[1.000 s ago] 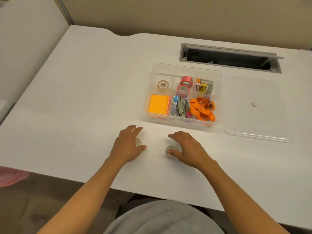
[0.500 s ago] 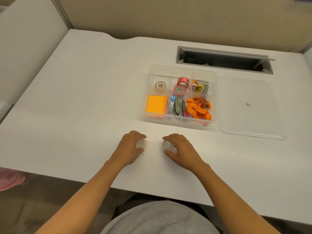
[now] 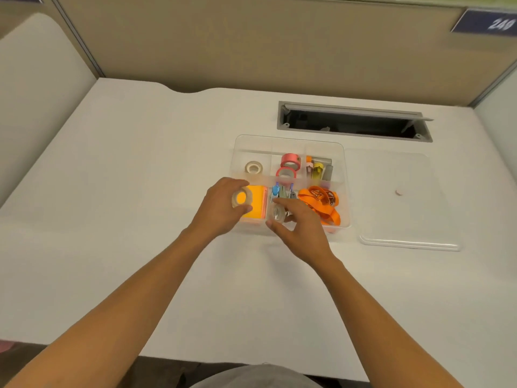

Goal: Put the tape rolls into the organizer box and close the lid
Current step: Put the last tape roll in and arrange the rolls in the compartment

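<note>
**Both hands holding tape rolls at the organizer box**

The white surface (image 3: 117, 208) fills most of the frame. A cable slot (image 3: 354, 123) sits at upper right. The clear organizer box (image 3: 346, 191) lies at centre, uncovered; its lid (image 3: 397, 219) lies flat just right of it. Compartments hold an orange note pad (image 3: 256, 203), orange straps (image 3: 321, 203), two pink tape rolls (image 3: 290, 161) and a white tape roll (image 3: 253, 167). The left hand (image 3: 218, 208) grips a clear tape roll (image 3: 241, 198) over the pad compartment. The right hand (image 3: 300, 229) grips a second clear tape roll (image 3: 277, 212) at the front wall.
</note>
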Motion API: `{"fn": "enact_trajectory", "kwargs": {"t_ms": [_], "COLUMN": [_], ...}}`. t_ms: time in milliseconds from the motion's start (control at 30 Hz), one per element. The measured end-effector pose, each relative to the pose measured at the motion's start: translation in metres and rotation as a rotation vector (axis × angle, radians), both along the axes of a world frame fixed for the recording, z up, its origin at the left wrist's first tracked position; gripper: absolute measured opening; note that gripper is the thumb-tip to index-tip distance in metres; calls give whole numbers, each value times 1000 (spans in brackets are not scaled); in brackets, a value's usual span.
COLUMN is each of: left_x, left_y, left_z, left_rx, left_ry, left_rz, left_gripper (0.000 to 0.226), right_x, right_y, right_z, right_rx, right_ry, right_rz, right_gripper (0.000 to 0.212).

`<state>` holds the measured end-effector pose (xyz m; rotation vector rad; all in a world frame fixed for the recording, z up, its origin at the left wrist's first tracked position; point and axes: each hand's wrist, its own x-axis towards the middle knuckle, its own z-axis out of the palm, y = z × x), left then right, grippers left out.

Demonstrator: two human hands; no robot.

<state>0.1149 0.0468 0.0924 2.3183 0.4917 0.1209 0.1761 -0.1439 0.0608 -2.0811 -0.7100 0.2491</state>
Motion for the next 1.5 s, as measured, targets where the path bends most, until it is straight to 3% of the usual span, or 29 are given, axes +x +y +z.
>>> {"fn": "enact_trajectory", "kwargs": {"t_ms": [300,500,933,1300,1500], "left_x": [128,179,195,193,178], "left_y": [25,35,27,22,34], "left_z": [-6,-31,-52,-53,-30], "left_rx": [117,195,231,247,295], "left_ry": [12,117,188,247,113], "left_rz": [117,149,230,172,232], "left_gripper": [58,48,42,35,32], "right_x": [37,53,56,58,74], "right_y": [20,29,36,35,44], "right_z": [3,2,-7,-10,-3], "right_rx": [20,12,-27,-35,-6], "right_ry": [-7,45,46,78,114], "right_rz": [-61,-82,-62,-50,-50], "right_gripper": [43,44,44,44,42]}}
